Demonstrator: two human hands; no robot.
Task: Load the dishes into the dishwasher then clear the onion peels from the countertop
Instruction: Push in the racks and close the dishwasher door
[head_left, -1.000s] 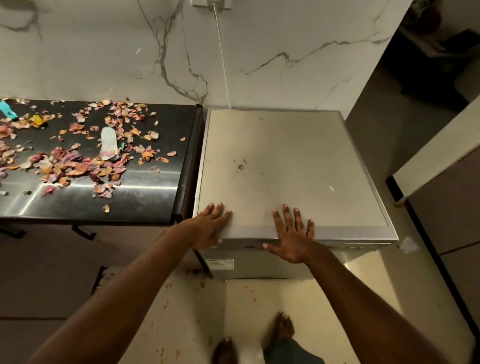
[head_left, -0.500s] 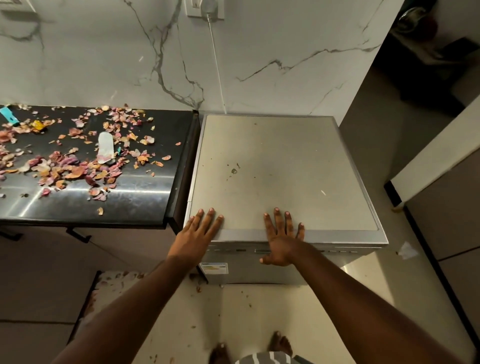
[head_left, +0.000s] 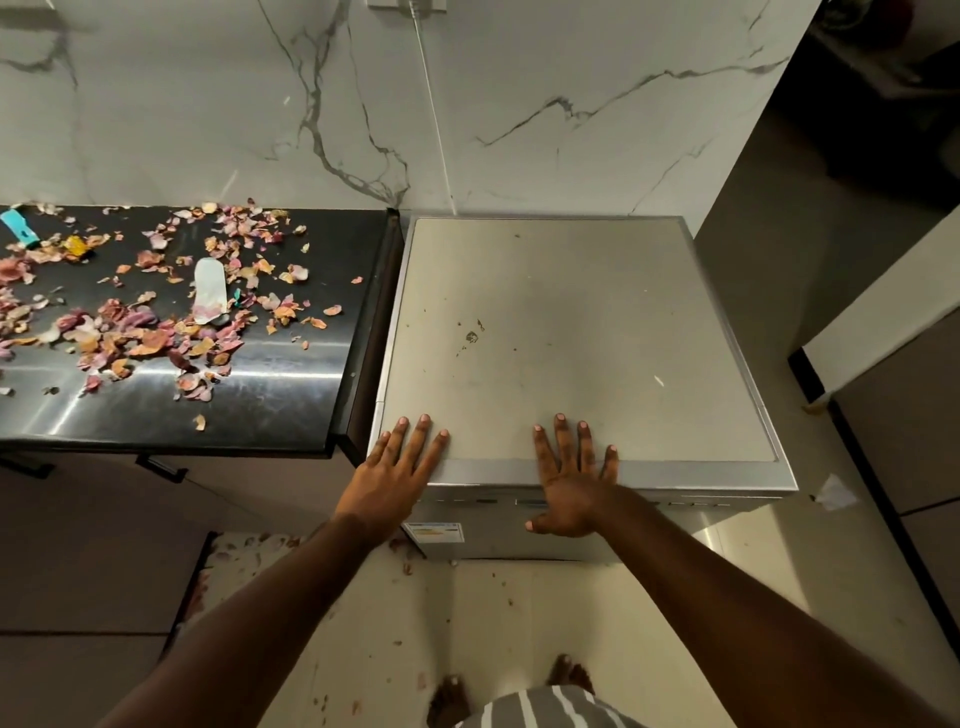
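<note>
Resting flat with straight, spread fingers (head_left: 559, 436), the right hand (head_left: 571, 486) lies over the front edge of the grey, flat-topped metal dishwasher (head_left: 571, 332), its thumb hanging down over the front face. The left hand (head_left: 397, 475) lies just as flat at the front left corner of the same top, its fingers straight and a little apart, holding nothing. Both bare forearms reach up from the bottom of the view. The dishwasher stands shut against the white marble-veined wall (head_left: 519, 104), with a thin white cable (head_left: 434, 114) running down the wall behind it. Just beside it on the left is the glossy black tabletop (head_left: 291, 384), strewn with pink and orange onion peels (head_left: 150, 338), thickest toward the left edge. Among the peels lie a pale oblong wrapper (head_left: 209, 291), a turquoise-handled tool (head_left: 20, 226) and a small yellow scrap (head_left: 77, 245). More peel bits dot the cream tiled floor (head_left: 519, 613) near the person's bare feet.
</note>
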